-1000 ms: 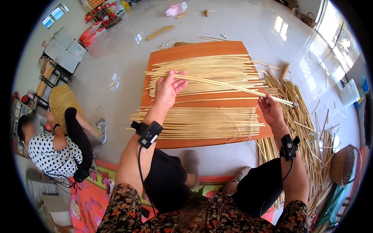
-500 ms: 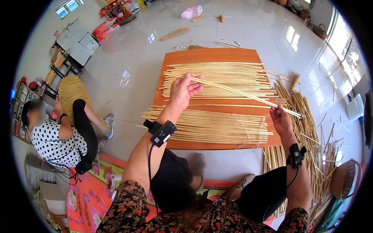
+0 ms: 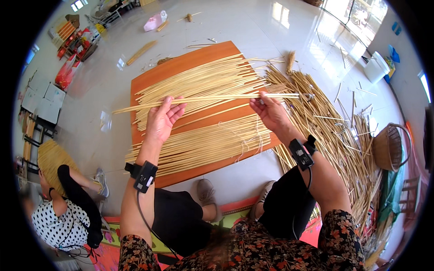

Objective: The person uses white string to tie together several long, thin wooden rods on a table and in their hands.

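A few long pale-yellow stalks [image 3: 217,97] are held level above a low reddish-brown table [image 3: 187,66]. My left hand [image 3: 163,119] pinches them toward their left end, the other fingers loosely curled. My right hand [image 3: 270,113] grips them closer to their right end, where a small greyish thing shows that I cannot make out. Beneath lie two spread layers of similar stalks on the tabletop, a far layer [image 3: 194,80] and a near layer [image 3: 190,151]. Thin white strings [image 3: 242,143] cross the near layer's right part.
A large heap of loose stalks [image 3: 325,126] covers the floor right of the table. Beyond it stand a wicker basket [image 3: 388,147] and a white bucket [image 3: 376,67]. At the left, another person [image 3: 61,221] sits with a woven stalk mat [image 3: 56,160].
The held stalks went from slanting down rightward to nearly level. My right hand moved up and inward, my left hand lower. The view has turned toward the right.
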Demonstrator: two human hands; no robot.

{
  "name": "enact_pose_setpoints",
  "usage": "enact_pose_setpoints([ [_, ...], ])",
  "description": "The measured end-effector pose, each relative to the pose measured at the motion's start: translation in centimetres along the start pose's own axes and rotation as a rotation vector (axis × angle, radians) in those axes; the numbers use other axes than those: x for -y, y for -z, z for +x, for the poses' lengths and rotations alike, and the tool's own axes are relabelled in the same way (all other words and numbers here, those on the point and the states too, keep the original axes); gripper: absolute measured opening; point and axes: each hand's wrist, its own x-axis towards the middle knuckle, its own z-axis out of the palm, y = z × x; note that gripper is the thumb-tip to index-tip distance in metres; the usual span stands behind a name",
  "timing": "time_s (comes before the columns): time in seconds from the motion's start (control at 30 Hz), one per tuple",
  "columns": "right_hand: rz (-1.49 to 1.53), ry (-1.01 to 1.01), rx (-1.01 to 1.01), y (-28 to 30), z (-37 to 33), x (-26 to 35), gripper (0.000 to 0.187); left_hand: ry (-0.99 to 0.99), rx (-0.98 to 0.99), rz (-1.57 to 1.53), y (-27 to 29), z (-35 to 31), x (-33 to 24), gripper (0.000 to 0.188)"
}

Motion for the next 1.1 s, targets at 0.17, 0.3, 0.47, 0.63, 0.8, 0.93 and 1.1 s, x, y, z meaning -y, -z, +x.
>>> enact_pose_setpoints([
  [0.17, 0.013, -0.001, 0.025, -0.5, -0.1, -0.4, 0.018, -0.017, 0.042, 0.037, -0.4, 0.2, 0.4, 0.016],
  [0.3, -0.013, 0.022, 0.027, -0.7, -0.2, -0.1, 0.019, -0.023, 0.043, 0.012, -0.4, 0.3, 0.8, 0.016],
  [0.47, -0.014, 0.067, 0.020, -1.0, -0.4, -0.2, 0.020, 0.148, -0.026, 0.100, -1.1, 0.1, 0.2, 0.021],
  [0.63, -0.031, 0.096, -0.019, -1.1, -0.6, -0.2, 0.021, 0.324, 0.207, 0.470, -1.6, -0.6, -1.0, 0.026],
  [0.8, -0.050, 0.025, 0.022, -2.3, -1.0, -0.8, 0.021, -0.246, 0.157, 0.728, -5.5, -1.6, 0.1, 0.017],
  [0.93, -0.076, -0.010, 0.040, -2.5, -1.3, -1.1, 0.020, -0.709, 0.152, 1.218, -6.6, -0.5, 0.7, 0.009],
  [1.1, -0.108, -0.028, 0.071, -2.5, -1.5, -1.1, 0.021, -0.498, 0.282, 1.367, -6.7, -0.8, 0.7, 0.015],
])
